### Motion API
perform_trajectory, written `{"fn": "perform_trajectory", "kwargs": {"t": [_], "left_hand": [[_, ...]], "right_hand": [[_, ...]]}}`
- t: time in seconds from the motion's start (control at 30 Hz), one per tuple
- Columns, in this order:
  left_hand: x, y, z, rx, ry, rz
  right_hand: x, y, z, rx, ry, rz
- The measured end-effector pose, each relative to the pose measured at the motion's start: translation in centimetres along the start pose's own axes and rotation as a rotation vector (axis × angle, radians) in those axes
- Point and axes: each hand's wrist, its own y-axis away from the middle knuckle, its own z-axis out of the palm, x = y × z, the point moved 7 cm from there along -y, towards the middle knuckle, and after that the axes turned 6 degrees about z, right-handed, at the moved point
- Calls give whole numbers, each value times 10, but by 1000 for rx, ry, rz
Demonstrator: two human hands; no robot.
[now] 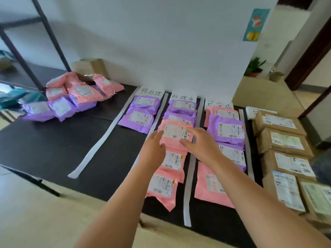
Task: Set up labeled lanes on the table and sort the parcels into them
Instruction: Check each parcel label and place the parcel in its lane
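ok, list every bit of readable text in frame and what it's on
"待处理": first lane sign
"处理中": second lane sign
"已完成": third lane sign
Unreadable: fourth sign, mostly hidden behind a box
Too blurred: parcel labels, box scrawl, wall poster

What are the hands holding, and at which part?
Nothing is gripped. The left hand is open at the left edge of the middle-lane pink parcel; the right hand is open over its right side. Contact cannot be told.
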Motion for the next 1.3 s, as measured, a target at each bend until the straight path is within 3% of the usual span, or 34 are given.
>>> {"fn": "perform_trajectory", "kwargs": {"t": [0.43, 0.7, 0.93, 1.3], "left_hand": [[-212, 87, -188, 117, -48, -137], [-311, 113, -272, 188, -52, -218], [-369, 82, -311, 200, -46, -259], [-455, -40, -374, 176, -76, -329]], "right_hand": [[-238, 38, 202, -106, -34, -91], [-333, 44, 293, -195, -119, -113], [-374, -10, 338, -214, -87, -106], [-434, -152, 399, -238, -117, -56]]}}
